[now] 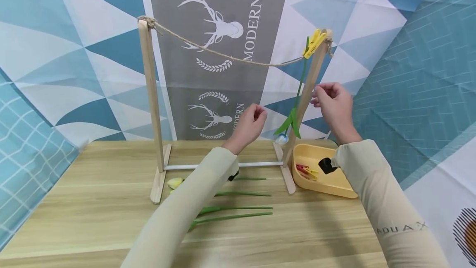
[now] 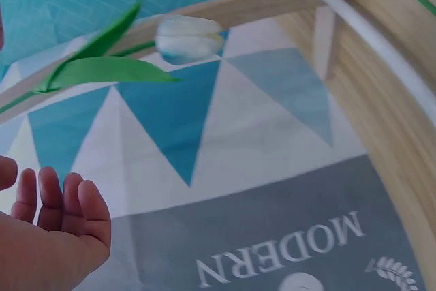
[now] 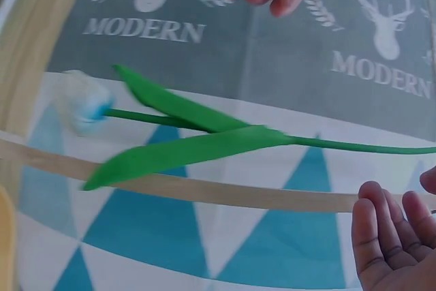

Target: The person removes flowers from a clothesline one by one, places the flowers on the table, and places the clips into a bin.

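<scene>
A white-and-blue artificial tulip hangs head down from a twine line, its stem clipped by a yellow clothespin near the right wooden post. To the left of the flower, my left hand floats in the air with loosely bent fingers and holds nothing. My right hand is just right of the post, below the clothespin, its fingers also loosely bent around nothing. Both wrist views show the tulip's green leaves apart from either hand.
Several more tulips, including a yellow one, lie on the wooden table, partly hidden by my left sleeve. An orange-yellow bin with red and yellow clothespins stands at the right. A white bar joins the stand's feet.
</scene>
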`<state>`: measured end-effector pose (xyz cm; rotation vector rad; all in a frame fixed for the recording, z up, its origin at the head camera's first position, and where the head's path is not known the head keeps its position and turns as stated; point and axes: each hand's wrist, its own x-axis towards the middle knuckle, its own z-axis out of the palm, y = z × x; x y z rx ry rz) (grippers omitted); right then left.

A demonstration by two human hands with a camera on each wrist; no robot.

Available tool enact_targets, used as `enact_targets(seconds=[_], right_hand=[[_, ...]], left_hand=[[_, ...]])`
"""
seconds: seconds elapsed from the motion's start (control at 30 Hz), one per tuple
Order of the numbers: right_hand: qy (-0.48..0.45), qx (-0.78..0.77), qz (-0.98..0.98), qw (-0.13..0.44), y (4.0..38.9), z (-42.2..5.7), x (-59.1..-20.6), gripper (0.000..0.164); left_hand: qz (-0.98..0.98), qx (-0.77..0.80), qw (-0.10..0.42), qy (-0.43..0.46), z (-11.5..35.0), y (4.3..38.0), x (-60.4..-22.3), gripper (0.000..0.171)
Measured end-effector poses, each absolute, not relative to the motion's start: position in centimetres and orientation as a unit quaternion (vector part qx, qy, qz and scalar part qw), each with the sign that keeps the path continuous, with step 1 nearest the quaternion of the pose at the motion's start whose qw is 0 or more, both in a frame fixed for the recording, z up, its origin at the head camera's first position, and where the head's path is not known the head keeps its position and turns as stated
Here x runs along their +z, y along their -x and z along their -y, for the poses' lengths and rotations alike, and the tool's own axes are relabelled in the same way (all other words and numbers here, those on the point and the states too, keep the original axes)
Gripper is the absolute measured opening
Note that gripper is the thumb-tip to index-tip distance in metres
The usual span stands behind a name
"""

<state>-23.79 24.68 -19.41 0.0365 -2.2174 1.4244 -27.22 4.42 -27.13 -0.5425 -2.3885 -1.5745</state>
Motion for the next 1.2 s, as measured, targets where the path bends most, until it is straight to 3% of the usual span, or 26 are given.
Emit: enact_targets(seconds=[0.27, 0.77, 1.2], right_hand=[[-0.059, 0.561, 0.767, 0.307, 24.4, -23.6, -15.7, 0.019], [-0.055, 0.515, 0.801, 0.302, 24.7, -22.7, -9.5, 0.033], [-0.059, 0.412, 0.89, 0.186, 24.6, -23.3, -6.4, 0.05]], left_hand=[[0.798, -0.563, 0.125, 0.178, -5.9, 27.4, -24.4, 0.019], [0.754, -0.61, 0.12, 0.212, -8.8, 27.5, -20.8, 0.02], [0.763, -0.609, 0.069, 0.203, -11.1, 27.1, -18.9, 0.032]])
